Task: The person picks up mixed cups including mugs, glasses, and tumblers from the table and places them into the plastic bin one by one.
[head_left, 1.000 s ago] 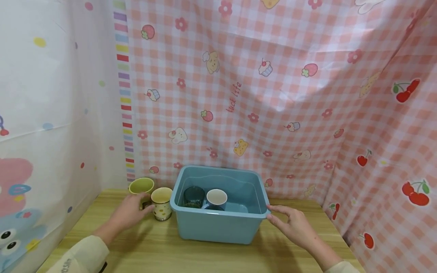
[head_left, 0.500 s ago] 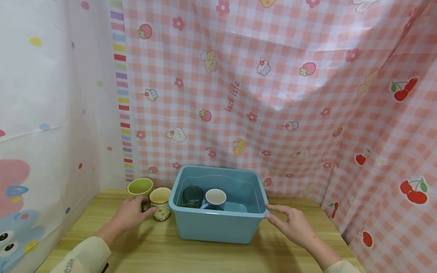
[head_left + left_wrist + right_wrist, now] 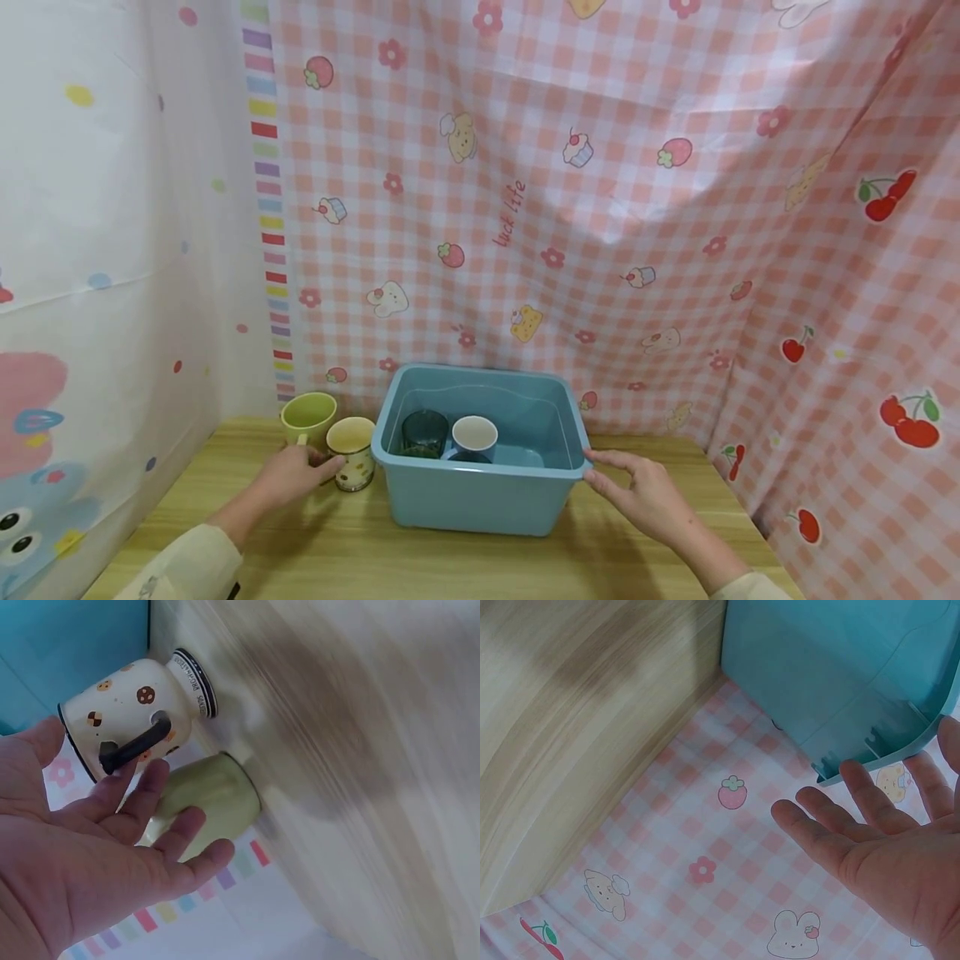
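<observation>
My left hand (image 3: pixel 291 479) is at the cream mug (image 3: pixel 352 467), which is printed with small brown and orange biscuits. In the left wrist view my thumb lies by its rim and my index fingertip meets its dark handle (image 3: pixel 142 742). Just behind it stands a green mug (image 3: pixel 309 414), its handle beside my knuckles. My right hand (image 3: pixel 648 496) touches the right front corner of the blue plastic tub (image 3: pixel 480 500) with thumb and index fingertip, other fingers loosely extended. Inside the tub are a dark glass cup (image 3: pixel 425 432) and a white-lined mug (image 3: pixel 475 435).
The wooden table (image 3: pixel 360 558) carries the tub and mugs, which stand near its back edge. A pink checked cloth (image 3: pixel 585 200) hangs behind and to the right, with a white printed cloth (image 3: pixel 120 275) on the left.
The cream mug has shifted slightly toward me, away from the green mug, together with my left hand. The green mug's handle now shows. My right hand and the tub stay in place.
</observation>
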{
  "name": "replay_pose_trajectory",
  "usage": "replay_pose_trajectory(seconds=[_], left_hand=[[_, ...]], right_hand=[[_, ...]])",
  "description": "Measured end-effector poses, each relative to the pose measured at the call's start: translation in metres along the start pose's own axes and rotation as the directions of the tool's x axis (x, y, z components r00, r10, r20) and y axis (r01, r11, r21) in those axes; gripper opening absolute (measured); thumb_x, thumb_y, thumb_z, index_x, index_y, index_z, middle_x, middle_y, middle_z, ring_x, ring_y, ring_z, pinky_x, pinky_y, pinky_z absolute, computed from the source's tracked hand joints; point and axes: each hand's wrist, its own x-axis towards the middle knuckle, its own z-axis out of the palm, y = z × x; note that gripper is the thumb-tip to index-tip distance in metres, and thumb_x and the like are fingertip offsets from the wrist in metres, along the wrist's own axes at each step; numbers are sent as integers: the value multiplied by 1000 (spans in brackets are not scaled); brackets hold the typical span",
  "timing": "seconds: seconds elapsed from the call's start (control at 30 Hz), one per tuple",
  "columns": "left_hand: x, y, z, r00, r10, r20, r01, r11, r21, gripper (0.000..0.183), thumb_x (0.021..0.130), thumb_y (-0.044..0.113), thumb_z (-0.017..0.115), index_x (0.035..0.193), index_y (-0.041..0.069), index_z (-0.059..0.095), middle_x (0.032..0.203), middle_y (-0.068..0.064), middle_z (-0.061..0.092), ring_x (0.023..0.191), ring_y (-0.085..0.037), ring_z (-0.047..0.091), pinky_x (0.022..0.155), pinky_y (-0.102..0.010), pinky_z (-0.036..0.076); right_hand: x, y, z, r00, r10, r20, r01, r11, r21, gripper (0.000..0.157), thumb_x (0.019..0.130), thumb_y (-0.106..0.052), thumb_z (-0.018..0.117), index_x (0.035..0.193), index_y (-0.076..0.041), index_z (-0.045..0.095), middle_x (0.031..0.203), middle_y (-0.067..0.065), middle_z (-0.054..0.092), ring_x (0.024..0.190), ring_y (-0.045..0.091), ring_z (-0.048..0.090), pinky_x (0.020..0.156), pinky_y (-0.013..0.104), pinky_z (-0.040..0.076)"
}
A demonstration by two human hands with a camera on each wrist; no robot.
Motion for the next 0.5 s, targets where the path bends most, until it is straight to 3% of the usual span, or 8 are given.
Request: replay_pose_trajectory(seconds=[0.1, 0.17, 0.27, 0.37, 0.5], left_hand=[[-5, 3, 2, 999, -42, 18, 43, 997, -69, 49, 97, 51, 55, 76, 8, 63, 69, 1, 54, 67, -15, 46, 58, -29, 38], [-6, 4, 4, 998, -59, 28, 61, 992, -114, 50, 98, 51, 54, 77, 6, 62, 72, -4, 57, 71, -19, 52, 62, -32, 43], [-7, 3, 10, 993, -97, 63, 108, 972, -207, 62, 98, 55, 51, 104, -5, 66, 102, -25, 66, 100, -40, 62, 85, -46, 52], [-8, 0, 14, 980, -151, 127, 184, 935, -304, 83, 96, 64, 46, 134, -9, 53, 142, -36, 46, 133, -54, 41, 106, -64, 38], [-8, -1, 15, 963, -200, 182, 256, 890, -376, 80, 94, 70, 41, 125, -2, 60, 144, -33, 43, 135, -54, 37, 106, -69, 36]], right_hand=[[0, 1, 0, 1000, 2, -1, -2, 1000, -3, 45, 89, -54, 66, 126, -30, 68, 91, -3, 72, 44, 3, 20, 48, 25, 36], [0, 1, 1, 1000, 2, -2, -2, 1000, -1, 45, 89, -54, 66, 126, -29, 68, 95, -3, 73, 44, 3, 20, 48, 25, 36], [0, 1, 1, 1000, -2, -7, 2, 1000, -3, 45, 89, -53, 66, 126, -29, 68, 104, 1, 74, 47, 3, 21, 51, 24, 38], [0, 2, 1, 1000, -13, -11, 13, 1000, -4, 45, 89, -54, 66, 126, -28, 68, 117, 4, 73, 49, 3, 23, 57, 23, 40], [0, 3, 1, 1000, -15, -6, 15, 1000, 6, 46, 89, -54, 66, 127, -27, 68, 122, 5, 71, 48, 3, 22, 56, 23, 40]])
